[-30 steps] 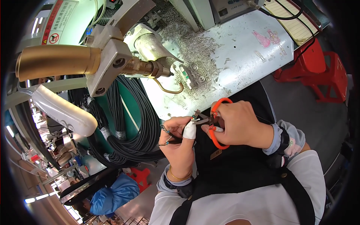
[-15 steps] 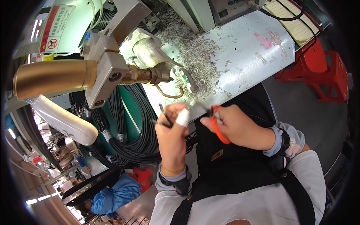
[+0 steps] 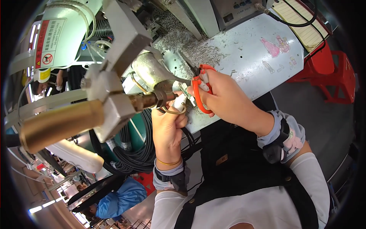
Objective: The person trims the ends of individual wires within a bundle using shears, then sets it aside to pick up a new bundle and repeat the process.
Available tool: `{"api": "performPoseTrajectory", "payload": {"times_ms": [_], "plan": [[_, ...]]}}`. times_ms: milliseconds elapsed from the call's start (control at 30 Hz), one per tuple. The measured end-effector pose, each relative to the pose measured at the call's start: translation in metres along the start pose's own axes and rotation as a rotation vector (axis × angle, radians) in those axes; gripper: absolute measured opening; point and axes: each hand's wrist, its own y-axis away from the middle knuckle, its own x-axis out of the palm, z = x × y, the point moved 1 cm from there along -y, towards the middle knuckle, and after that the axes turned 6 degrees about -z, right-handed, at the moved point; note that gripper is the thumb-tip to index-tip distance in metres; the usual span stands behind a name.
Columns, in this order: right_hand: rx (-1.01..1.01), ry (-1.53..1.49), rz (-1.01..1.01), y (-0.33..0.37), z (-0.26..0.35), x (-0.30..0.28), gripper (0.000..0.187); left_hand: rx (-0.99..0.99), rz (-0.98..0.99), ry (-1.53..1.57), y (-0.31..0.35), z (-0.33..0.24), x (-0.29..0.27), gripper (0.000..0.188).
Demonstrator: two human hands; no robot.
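My right hand is wrapped around red-handled pliers, whose dark jaws point up and away over the bench. Close by on the left, my left hand is closed, its thumb wrapped in white tape, at a small fixture with green and metal parts. A black cable hangs below this hand; its held end is hidden by the fingers and the metalwork. Just above the left fingers sits a brass-coloured soldering head with a bent copper tube.
Many small metal clippings litter the pale bench. A large brass-coloured cylinder projects at left, above coiled black cables. Red stools stand at right, near a notebook. Someone in blue sits lower left.
Both hands have moved up and away from me to the fixture under the soldering head. The pliers have swung so that their jaws point up over the bench. The view has shifted slightly.
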Motion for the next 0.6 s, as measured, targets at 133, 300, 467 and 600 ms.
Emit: {"api": "performPoseTrajectory", "payload": {"times_ms": [133, 300, 467, 600], "plan": [[-0.138, 0.089, -0.066, 0.0009, -0.0028, 0.0014, 0.012, -0.009, 0.021, 0.003, -0.0004, -0.0005, -0.0015, 0.017], [-0.139, 0.047, -0.059, 0.0011, -0.0007, 0.0002, 0.011, 0.041, -0.007, -0.003, 0.0029, 0.0022, -0.0012, 0.019], [-0.192, 0.041, -0.096, 0.0015, -0.0027, 0.0022, 0.011, 0.037, -0.013, 0.019, 0.0020, 0.0039, -0.0047, 0.020], [-0.098, 0.022, -0.048, 0.0032, -0.0012, 0.0023, 0.010, 0.059, -0.029, -0.104, 0.0051, 0.0003, -0.0015, 0.018]]}}
